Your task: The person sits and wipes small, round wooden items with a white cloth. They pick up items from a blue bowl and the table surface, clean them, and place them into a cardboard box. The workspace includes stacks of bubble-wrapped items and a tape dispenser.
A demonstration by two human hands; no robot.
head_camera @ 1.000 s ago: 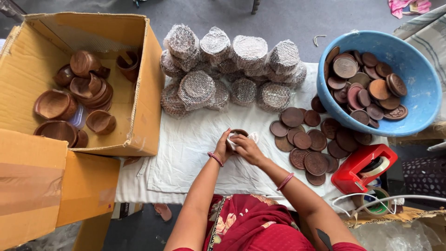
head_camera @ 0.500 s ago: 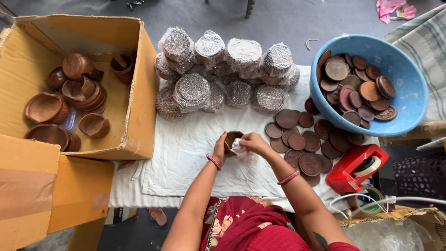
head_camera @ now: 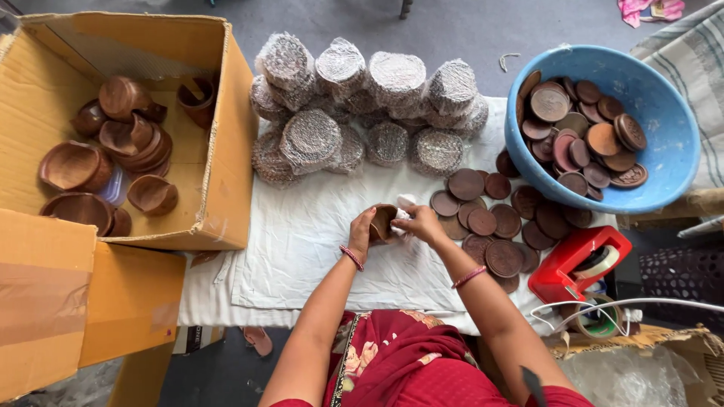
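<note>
- Two hands meet over the white-clothed table (head_camera: 317, 249): left hand (head_camera: 362, 230) still holds a small brown wooden bowl (head_camera: 383, 222).
- Right hand (head_camera: 419, 222) keeps a white cloth (head_camera: 405, 205) pinched at the bowl's rim; little has changed.

A low table covered with a crumpled white cloth (head_camera: 302, 241) carries everything. At twelve o'clock on it lies a heap of round stacks wrapped in white foam netting (head_camera: 362, 113), and at three o'clock a spread of flat round dark-brown wooden discs (head_camera: 490, 218). A red tape dispenser (head_camera: 577, 264) sits at four o'clock, just beside the discs.
</note>
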